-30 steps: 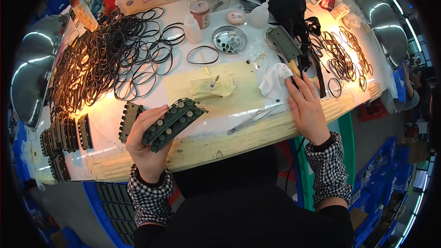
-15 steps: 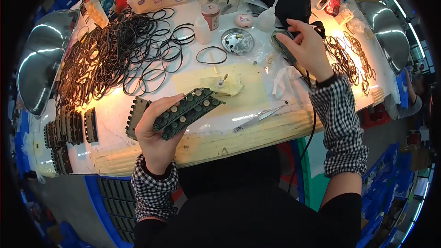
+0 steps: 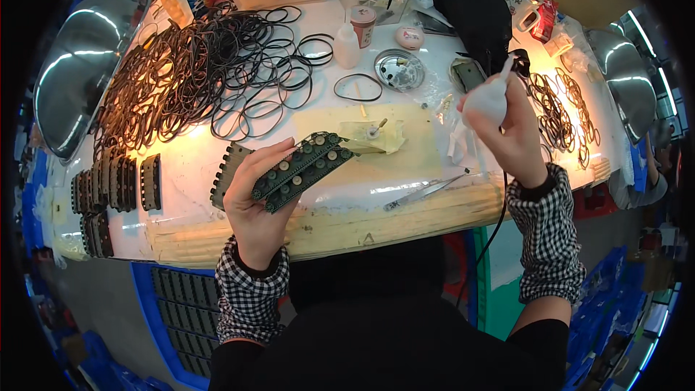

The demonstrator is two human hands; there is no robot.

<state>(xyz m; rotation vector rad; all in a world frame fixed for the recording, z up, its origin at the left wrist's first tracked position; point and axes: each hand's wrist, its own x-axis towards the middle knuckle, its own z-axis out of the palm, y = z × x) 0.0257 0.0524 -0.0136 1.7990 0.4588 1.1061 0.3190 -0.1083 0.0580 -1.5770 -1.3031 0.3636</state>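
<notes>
My left hand [image 3: 255, 204] grips a dark green toy-tank hull [image 3: 302, 171], tilted, with two rows of small round wheels facing up. Beside that hand, partly hidden, an olive part with a toothed edge [image 3: 230, 174] rests on the table. My right hand [image 3: 520, 141] is closed around a white squeeze bottle [image 3: 486, 103], its thin nozzle pointing up, raised over the right side of the table. Between the hands are a patch of masking tape [image 3: 391, 137] with a small fitting on it and metal tweezers [image 3: 427, 190].
A heap of black rubber loops [image 3: 188, 65] covers the table's left; more loops [image 3: 568, 112] lie right. A round metal dish [image 3: 416, 72], another white bottle [image 3: 347, 47] and a lidded cup [image 3: 363, 27] stand behind. Olive parts [image 3: 119, 185] are grouped left. Two lamp shades [image 3: 79, 65] flank the table.
My right hand, empty with fingers apart before, now holds the white squeeze bottle that stood at the back of the table. The left hand keeps its grip on the hull. The whole view has shifted slightly.
</notes>
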